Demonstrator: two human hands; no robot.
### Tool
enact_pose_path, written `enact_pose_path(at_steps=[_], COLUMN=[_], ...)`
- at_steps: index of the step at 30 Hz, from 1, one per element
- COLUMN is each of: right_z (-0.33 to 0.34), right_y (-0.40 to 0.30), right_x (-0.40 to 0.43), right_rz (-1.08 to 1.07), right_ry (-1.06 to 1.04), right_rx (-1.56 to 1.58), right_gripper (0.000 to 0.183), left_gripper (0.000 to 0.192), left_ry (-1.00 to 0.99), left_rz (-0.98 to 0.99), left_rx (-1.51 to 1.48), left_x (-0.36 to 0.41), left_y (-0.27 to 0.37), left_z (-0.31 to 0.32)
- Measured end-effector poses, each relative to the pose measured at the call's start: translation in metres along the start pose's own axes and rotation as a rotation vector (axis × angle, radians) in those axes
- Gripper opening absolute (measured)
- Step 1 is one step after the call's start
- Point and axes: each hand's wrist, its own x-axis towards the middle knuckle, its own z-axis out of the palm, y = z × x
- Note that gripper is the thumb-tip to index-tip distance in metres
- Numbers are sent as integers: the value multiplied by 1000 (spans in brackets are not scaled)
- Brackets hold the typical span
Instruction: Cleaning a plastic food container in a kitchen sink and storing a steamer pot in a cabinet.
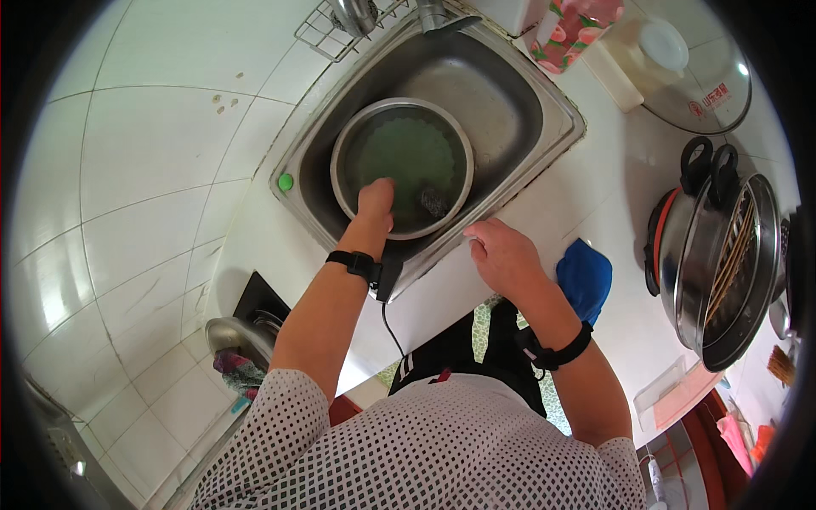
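A round metal basin (pixel 339 167) of water stands in the stainless steel sink (pixel 503 108). Under the water lies a greenish round thing with a scalloped edge (pixel 408 150); the water blurs what it is. A dark steel wool scourer (pixel 434 201) is at the basin's near right side. My left hand (pixel 377 201) reaches over the near left rim, its fingers hidden in or behind the water, so their grip does not show. Beside the sink's front edge, my right hand (pixel 503 255) is held with curled fingers and nothing visible in them.
A wire rack (pixel 331 38) and the faucet (pixel 440 25) stand behind the sink. Right of my right hand is a blue cloth (pixel 583 280). Stacked pots (pixel 688 268) and a glass lid (pixel 707 83) stand farther right. At left is a metal bowl (pixel 223 331) with a cloth.
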Motion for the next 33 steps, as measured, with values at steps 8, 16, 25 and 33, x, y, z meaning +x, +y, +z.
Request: enact_pose_path(at_steps=[8, 16, 25, 33], right_z=[-2, -11, -23, -31], right_y=[7, 19, 25, 50], right_x=[-19, -49, -75, -100], right_rz=[58, 96, 101, 135], right_ry=[-36, -16, 0, 45], right_rx=[13, 77, 29, 114], right_gripper=[17, 18, 16, 17], left_gripper=[53, 47, 23, 20], left_ry=[-25, -225, -113, -27], left_rz=[6, 249, 413, 534], left_rx=[-27, 366, 798, 592], left_x=[-22, -48, -16, -76], left_y=[5, -2, -12, 23], left_z=[1, 26, 39, -12])
